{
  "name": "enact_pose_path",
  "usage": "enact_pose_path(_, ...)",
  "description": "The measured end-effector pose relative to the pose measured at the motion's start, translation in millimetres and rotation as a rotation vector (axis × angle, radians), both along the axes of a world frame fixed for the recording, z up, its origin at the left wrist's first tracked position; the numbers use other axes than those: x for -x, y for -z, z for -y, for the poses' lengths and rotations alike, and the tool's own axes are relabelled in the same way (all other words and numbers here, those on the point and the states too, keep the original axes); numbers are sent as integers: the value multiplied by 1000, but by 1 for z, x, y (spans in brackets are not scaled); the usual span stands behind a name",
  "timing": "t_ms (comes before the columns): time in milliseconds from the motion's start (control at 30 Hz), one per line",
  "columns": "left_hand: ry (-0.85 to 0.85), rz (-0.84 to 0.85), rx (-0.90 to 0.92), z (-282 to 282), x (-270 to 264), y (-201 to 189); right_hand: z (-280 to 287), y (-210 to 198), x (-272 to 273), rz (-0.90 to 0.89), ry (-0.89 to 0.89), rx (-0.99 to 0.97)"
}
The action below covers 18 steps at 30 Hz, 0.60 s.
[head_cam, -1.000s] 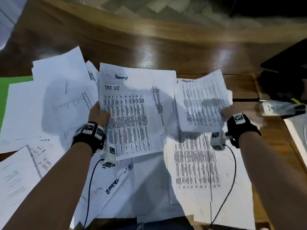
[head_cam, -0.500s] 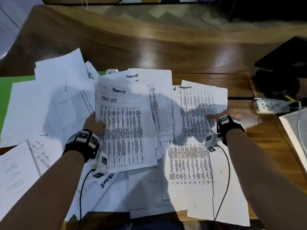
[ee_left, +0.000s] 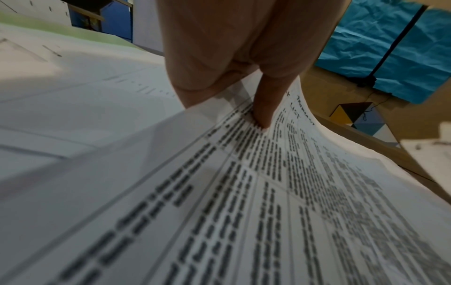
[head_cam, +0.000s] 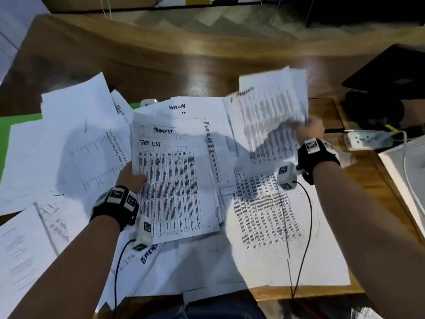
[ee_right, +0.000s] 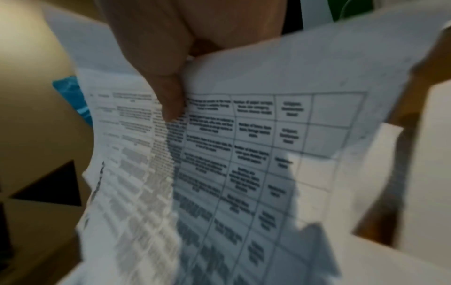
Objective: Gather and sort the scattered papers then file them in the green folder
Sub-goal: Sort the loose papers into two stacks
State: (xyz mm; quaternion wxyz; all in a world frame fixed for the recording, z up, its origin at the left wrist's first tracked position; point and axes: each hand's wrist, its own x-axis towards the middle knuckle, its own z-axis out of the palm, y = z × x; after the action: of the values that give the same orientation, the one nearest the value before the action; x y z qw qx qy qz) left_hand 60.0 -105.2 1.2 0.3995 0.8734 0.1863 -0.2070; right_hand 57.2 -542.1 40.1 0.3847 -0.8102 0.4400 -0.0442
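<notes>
At the far left edge of the head view, a strip of the green folder [head_cam: 4, 143] shows on the tabletop [head_cam: 161, 72], mostly covered by loose white papers [head_cam: 46, 153]. More printed sheets overlap across the whole near part of the tabletop.

The left hand [head_cam: 131, 178] grips the left edge of a stack headed "TASK LIST" [head_cam: 170, 180]. In the left wrist view the thumb [ee_left: 266, 104] presses on the printed top sheet [ee_left: 268, 202], and the remaining fingers curl under the stack edge, so the stack is pinched between thumb and fingers. The stack rests over other sheets near the middle of the tabletop.

The right hand [head_cam: 308, 132] holds a second sheaf of table-printed sheets [head_cam: 271, 111] raised above the tabletop and tilted; it is blurred in the head view. In the right wrist view the thumb [ee_right: 171, 96] lies on the printed face [ee_right: 244, 154] and the fingers close behind it, pinching the sheaf at its edge.

Below the raised sheaf, another printed page [head_cam: 266, 208] lies flat. To the right, a white power strip [head_cam: 368, 140] sits on the tabletop beside a dark object [head_cam: 391, 72] at the far right.
</notes>
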Motion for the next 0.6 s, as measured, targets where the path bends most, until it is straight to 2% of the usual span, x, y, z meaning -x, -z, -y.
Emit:
enact_pose_path(200,-48,18,63,0,11,0,-10,-42,-12,422,-23,55)
enact_pose_path(300,-65,21,85,0,14,-3,-16,-59,-12,496,-53,138)
enact_pose_path(400,-65,26,89,-2,16,-5,-21,-78,-9,516,-47,89)
enact_pose_path(433,-63,27,83,-3,16,-5,-20,-82,-7,487,-29,61)
enact_pose_path(500,-55,41,61,-3,17,-6,-22,-88,7,306,-37,-12)
enact_pose_path(600,-50,84,10,-7,21,-8,-24,-61,43,-173,-184,-69)
